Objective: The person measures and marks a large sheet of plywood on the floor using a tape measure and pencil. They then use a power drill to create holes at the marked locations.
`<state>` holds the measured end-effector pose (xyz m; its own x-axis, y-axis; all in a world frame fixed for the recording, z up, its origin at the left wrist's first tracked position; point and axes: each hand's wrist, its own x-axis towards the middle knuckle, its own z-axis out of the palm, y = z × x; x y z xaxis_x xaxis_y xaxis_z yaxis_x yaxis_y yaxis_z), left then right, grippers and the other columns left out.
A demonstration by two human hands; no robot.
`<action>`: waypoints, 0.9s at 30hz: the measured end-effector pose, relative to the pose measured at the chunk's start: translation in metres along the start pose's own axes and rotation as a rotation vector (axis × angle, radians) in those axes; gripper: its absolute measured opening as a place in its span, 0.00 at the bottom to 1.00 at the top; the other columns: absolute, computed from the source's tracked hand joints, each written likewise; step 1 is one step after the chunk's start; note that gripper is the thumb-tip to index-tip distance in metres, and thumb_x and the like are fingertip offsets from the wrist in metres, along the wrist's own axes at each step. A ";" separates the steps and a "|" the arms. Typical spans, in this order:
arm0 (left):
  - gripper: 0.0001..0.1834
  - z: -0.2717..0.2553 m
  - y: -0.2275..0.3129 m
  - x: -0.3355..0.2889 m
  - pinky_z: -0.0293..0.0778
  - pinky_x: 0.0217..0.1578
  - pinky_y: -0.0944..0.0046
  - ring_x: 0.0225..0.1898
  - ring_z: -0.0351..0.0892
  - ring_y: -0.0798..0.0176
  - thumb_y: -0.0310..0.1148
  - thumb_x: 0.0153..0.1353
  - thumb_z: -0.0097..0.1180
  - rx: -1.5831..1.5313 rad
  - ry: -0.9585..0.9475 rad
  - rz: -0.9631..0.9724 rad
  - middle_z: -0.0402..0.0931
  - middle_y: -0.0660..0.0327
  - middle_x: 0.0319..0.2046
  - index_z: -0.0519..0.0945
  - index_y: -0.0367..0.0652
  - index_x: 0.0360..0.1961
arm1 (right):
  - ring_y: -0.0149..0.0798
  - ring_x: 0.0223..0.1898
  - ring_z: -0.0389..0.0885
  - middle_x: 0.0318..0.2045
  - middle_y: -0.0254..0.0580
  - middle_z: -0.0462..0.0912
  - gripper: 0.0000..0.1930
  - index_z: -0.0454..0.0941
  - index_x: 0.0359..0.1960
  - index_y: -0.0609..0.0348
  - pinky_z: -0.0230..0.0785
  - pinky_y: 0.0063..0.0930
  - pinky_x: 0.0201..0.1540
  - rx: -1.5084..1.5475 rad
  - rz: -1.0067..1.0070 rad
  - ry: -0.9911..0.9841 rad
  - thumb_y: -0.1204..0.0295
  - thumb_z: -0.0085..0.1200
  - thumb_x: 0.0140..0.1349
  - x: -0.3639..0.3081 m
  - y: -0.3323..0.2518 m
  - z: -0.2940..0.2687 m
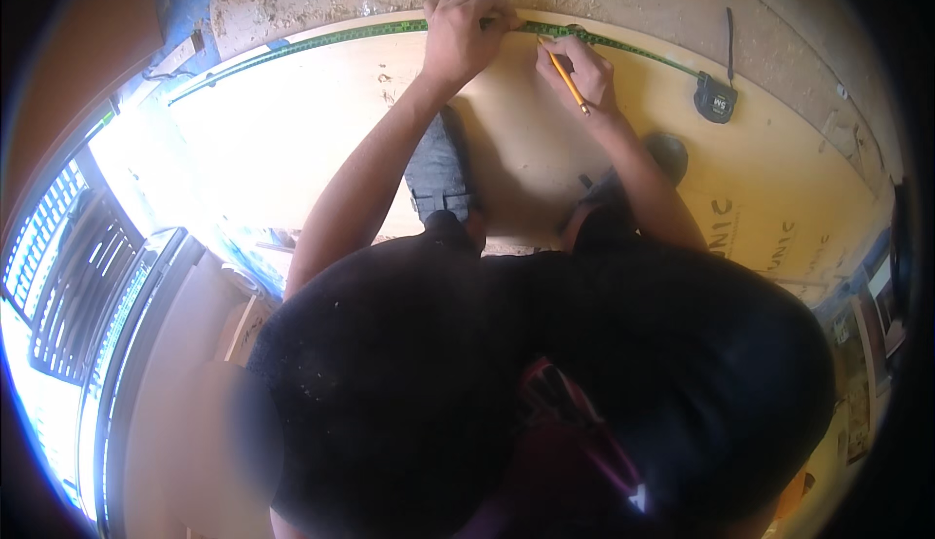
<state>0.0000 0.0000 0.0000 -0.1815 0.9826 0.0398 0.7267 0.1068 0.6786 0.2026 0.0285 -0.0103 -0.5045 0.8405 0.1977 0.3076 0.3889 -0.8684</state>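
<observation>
The yellow pencil (pixel 568 83) is gripped by the right hand (pixel 585 67), its tip directed to the green tape blade (pixel 375 30), stretched crosswise just beyond this hand. The blade is partly covered by the left hand (pixel 467 35); whether it is gripped cannot be told.

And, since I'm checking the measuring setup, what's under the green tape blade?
The pale wooden board lies under the green tape blade, showing along both edges. The strip directly beneath is covered; the left hand also hides part of the blade.
</observation>
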 end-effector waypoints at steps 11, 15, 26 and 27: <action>0.04 -0.001 0.001 -0.003 0.62 0.53 0.49 0.43 0.78 0.61 0.35 0.52 0.70 -0.005 -0.036 -0.026 0.83 0.73 0.36 0.87 0.53 0.29 | 0.32 0.26 0.84 0.28 0.44 0.85 0.08 0.79 0.35 0.63 0.76 0.25 0.30 -0.008 0.023 -0.011 0.81 0.67 0.57 -0.002 -0.002 -0.003; 0.03 -0.003 0.005 0.000 0.62 0.53 0.48 0.43 0.78 0.60 0.33 0.52 0.69 -0.004 -0.035 -0.039 0.83 0.72 0.36 0.86 0.53 0.29 | 0.43 0.25 0.82 0.26 0.46 0.81 0.11 0.76 0.36 0.61 0.74 0.31 0.29 0.012 0.016 0.004 0.80 0.66 0.55 0.001 -0.004 -0.002; 0.01 -0.003 0.003 0.003 0.60 0.47 0.51 0.40 0.76 0.59 0.34 0.53 0.67 -0.010 0.012 0.006 0.82 0.72 0.33 0.85 0.53 0.27 | 0.42 0.25 0.82 0.26 0.46 0.81 0.11 0.76 0.36 0.62 0.74 0.31 0.28 -0.001 -0.012 -0.006 0.81 0.66 0.55 0.003 0.001 -0.001; 0.01 -0.003 0.003 0.003 0.61 0.49 0.50 0.41 0.77 0.59 0.33 0.53 0.66 -0.012 -0.001 -0.004 0.83 0.72 0.34 0.86 0.53 0.27 | 0.41 0.25 0.82 0.26 0.46 0.81 0.11 0.76 0.36 0.62 0.74 0.31 0.28 0.009 0.001 -0.010 0.81 0.66 0.55 0.003 0.000 -0.001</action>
<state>-0.0006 0.0025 0.0045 -0.1835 0.9824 0.0361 0.7177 0.1088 0.6878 0.2023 0.0314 -0.0089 -0.5123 0.8369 0.1927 0.3008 0.3850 -0.8725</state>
